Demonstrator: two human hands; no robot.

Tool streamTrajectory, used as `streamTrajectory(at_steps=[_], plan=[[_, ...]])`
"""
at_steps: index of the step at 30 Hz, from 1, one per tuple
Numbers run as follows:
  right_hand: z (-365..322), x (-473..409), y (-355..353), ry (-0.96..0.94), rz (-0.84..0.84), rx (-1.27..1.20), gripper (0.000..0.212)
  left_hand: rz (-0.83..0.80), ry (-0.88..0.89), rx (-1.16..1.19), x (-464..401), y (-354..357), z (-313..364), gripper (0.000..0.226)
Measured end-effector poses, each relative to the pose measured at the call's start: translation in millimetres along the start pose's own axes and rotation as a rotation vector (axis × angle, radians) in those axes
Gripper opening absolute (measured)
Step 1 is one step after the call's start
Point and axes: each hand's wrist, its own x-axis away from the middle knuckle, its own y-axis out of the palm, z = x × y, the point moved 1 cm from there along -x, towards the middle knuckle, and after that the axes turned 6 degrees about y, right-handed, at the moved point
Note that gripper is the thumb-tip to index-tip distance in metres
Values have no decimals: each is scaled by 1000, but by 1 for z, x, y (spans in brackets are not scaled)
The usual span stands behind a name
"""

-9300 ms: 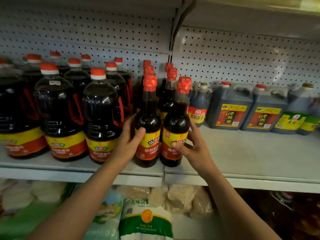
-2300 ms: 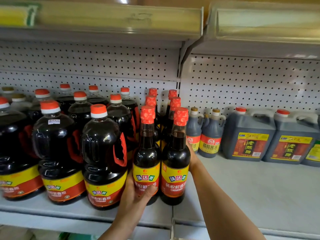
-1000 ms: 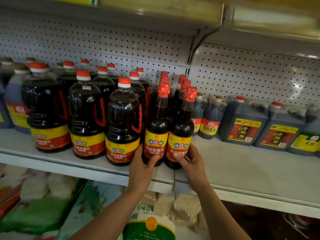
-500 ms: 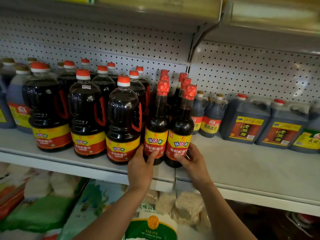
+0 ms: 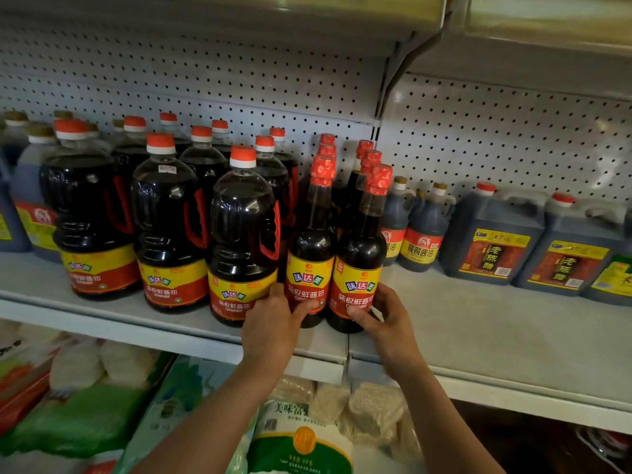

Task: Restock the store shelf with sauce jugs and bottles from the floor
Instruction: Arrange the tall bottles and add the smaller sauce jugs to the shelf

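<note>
Shelf point(image 5: 478, 323): front row, three big jugs point(image 5: 239, 234), two slim bottles.
Left hand point(image 5: 270, 323): grasping left bottle point(image 5: 309, 268) at base.
Right hand point(image 5: 386, 319): grasping right bottle point(image 5: 359, 275), standing upright on shelf.

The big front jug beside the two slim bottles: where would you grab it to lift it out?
By the red side handle of the front jug, coming from the front right. The body looks too wide for one hand; the left hand and slim bottle crowd that side.
</note>
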Motion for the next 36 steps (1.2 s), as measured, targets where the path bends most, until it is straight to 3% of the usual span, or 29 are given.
streamTrajectory(at_steps=[13, 36], plan=[[7, -20, 8, -2, 70, 60, 57, -3, -50, 77, -20, 23, 3, 37], [7, -76, 8, -68, 1, 191, 64, 33, -68, 227, -56, 57, 11, 52]])
